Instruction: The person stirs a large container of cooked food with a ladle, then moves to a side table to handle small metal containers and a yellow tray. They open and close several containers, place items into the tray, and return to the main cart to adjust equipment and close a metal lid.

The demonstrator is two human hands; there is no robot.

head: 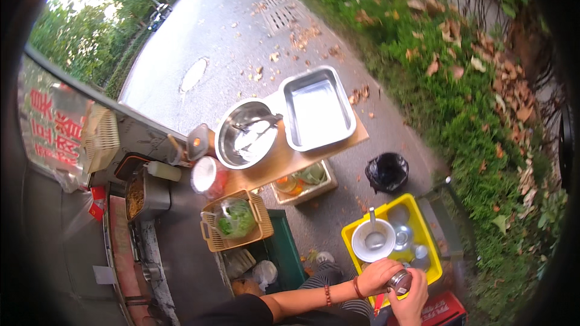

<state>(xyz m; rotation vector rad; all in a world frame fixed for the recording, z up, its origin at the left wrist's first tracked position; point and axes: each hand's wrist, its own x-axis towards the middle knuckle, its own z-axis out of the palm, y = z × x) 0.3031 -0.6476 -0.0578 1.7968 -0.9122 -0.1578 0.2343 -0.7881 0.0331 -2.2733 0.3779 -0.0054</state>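
Note:
Above the near edge of a yellow plastic crate (346, 240), both hands meet around a small round metal-lidded container (400, 282). My left hand (378, 276) reaches in from the left, its fingers over the top side of the container. My right hand (413, 296) grips it from the lower right. Just beyond the hands, a white bowl (358, 246) with a metal ladle (375, 239) in it rests in the crate. Clear bottles (403, 237) stand beside the bowl. A red-handled item (379, 301) lies below my left hand.
A wooden board (267, 156) carries a steel basin (226, 145) and a rectangular steel tray (317, 143). A tan basket (265, 222) holds bagged greens (236, 219). A black-lined bin (387, 173) stands beyond the crate. At left is a food cart counter (188, 244); a red box (446, 310) is near my right hand.

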